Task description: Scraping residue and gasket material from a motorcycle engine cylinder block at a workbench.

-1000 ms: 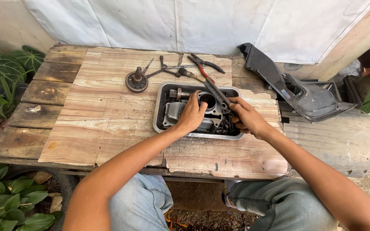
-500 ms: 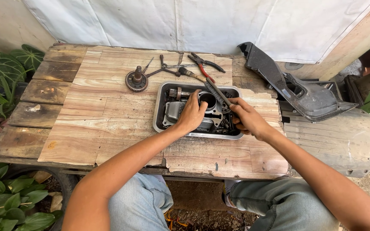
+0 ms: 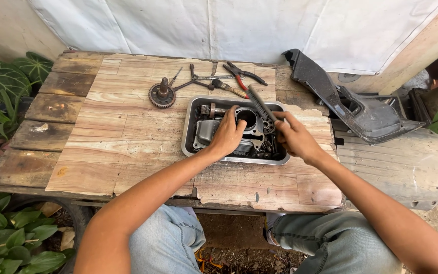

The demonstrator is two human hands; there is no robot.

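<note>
A metal tray [image 3: 190, 127] sits on the wooden table [image 3: 128, 137] and holds a grey engine cylinder block [image 3: 248, 122] among several smaller greasy parts. My left hand [image 3: 227, 136] grips the block on its left side, fingers over its top edge. My right hand [image 3: 294, 138] holds a dark file-like tool [image 3: 261, 103] that slants up to the left, its lower end by the block's right side. Both forearms reach in from the bottom of the view.
Behind the tray lie a sprocket gear [image 3: 161, 94], a screwdriver, a T-wrench and red-handled pliers [image 3: 243, 76]. A black plastic motorcycle panel [image 3: 351, 106] rests at the right edge. Leafy plants [image 3: 1, 81] stand to the left. My knees in jeans are under the table.
Both hands stay in the tray. The dark tool in my right hand has shifted slightly; the left hand keeps its grip on the block.
</note>
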